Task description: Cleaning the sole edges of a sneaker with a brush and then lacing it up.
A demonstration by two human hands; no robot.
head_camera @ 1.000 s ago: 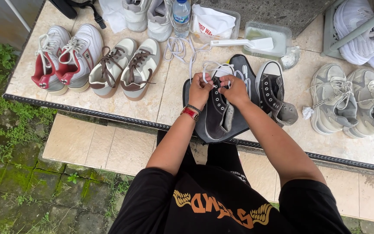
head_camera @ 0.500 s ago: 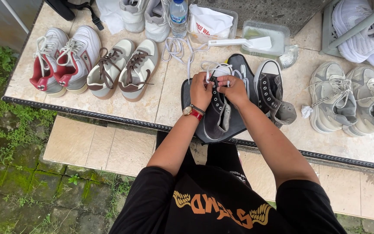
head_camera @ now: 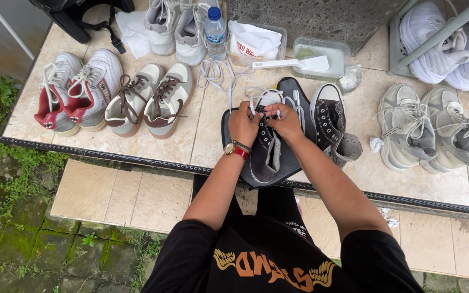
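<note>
You are in the middle of lacing the dark grey high-top sneaker [head_camera: 267, 154], which lies on a dark cloth [head_camera: 299, 95] at the centre of the frame, at the near edge of the tiled worktop [head_camera: 207, 125], its toe pointing toward the top of the frame. Your left hand [head_camera: 243, 123], with a red-strapped watch [head_camera: 234, 148] at the wrist, is closed over the upper eyelets on the left side of the shoe, and your right hand [head_camera: 285, 120] is pinched shut on the white lace [head_camera: 256, 96] just beside it; the two hands nearly touch above the tongue. Both forearms reach in from the bottom of the frame and meet over the shoe, elbows bent and spread. The lace's slack loops out toward the top of the frame, so the step looks unfinished: the next move likely calls for a firm hold on the shoe with one hand while the other guides the lace tip through the next eyelet, though which eyelet is hidden under your fingers. The matching sneaker [head_camera: 332, 127] lies just right of the cloth, and a brown-and-cream pair [head_camera: 150, 97] sits to the left, well apart.
</note>
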